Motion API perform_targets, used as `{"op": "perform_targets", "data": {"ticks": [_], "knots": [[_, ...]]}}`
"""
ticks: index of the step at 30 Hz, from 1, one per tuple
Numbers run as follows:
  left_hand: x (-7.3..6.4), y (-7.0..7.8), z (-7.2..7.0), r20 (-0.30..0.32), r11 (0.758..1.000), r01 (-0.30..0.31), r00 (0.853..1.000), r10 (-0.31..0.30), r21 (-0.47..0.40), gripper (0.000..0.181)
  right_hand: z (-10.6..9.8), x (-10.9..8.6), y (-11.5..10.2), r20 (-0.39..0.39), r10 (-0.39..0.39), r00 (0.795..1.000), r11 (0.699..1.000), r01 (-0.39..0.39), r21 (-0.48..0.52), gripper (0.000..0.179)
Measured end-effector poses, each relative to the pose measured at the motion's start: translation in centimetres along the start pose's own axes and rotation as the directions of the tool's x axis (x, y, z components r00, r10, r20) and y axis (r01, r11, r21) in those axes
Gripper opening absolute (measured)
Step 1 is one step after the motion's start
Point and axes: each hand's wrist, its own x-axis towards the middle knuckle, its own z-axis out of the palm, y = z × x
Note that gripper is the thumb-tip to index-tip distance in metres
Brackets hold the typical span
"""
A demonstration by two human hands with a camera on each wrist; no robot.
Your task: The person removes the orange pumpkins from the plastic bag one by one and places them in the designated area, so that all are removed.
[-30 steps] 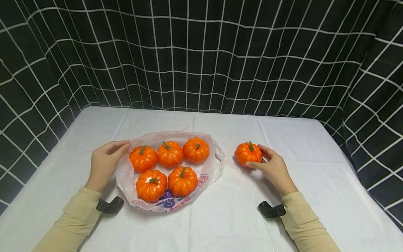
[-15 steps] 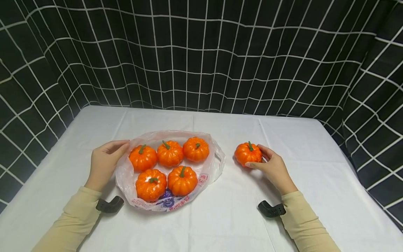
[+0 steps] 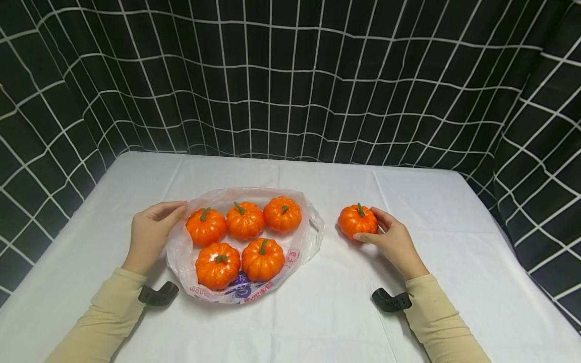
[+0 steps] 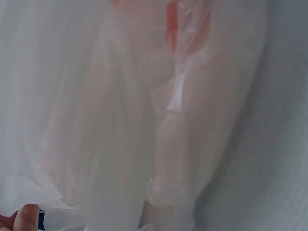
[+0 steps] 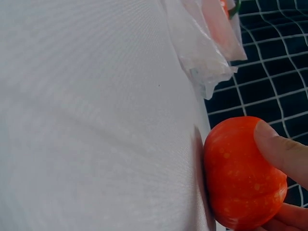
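Note:
A small orange pumpkin (image 3: 356, 222) with a green stem sits on the white cloth, right of the bag. My right hand (image 3: 394, 242) grips it from its right side, thumb in front and fingers behind; the right wrist view shows the thumb (image 5: 279, 149) on its skin. On the left, my left hand (image 3: 153, 232) pinches the rim of a thin whitish plastic bag (image 3: 313, 237), which lies spread open. Several more pumpkins (image 3: 262, 260) rest inside it in two rows. In the left wrist view, the bag's film (image 4: 120, 120) covers most of the picture.
A white cloth (image 3: 327, 322) covers the table. Black curtains (image 3: 290, 80) with a white grid stand behind it and along both sides. A dark wrist device (image 3: 159, 294) sits at the left cuff, another device (image 3: 391, 301) at the right. Red and purple print marks the bag's front.

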Motion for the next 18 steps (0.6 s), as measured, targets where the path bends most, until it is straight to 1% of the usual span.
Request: {"op": "perform_targets", "data": {"ticks": [8, 15, 18], "knots": [[0.03, -0.13, -0.01, 0.002, 1.000, 0.011, 1.000, -0.011, -0.004, 0.033, -0.01, -0.01, -0.05, 0.002, -0.003, 1.000, 1.000, 0.003, 0.009, 0.089], [0.07, -0.25, -0.01, 0.002, 1.000, 0.003, 1.000, -0.003, -0.008, 0.033, -0.19, 0.02, -0.20, 0.003, 0.006, 1.000, 1.000, -0.006, 0.015, 0.090], [0.10, -0.21, -0.05, 0.000, 1.000, 0.002, 1.000, -0.002, -0.010, 0.033, -0.47, -0.17, -0.67, -0.029, -0.026, 0.999, 0.999, 0.027, 0.041, 0.087]]}}
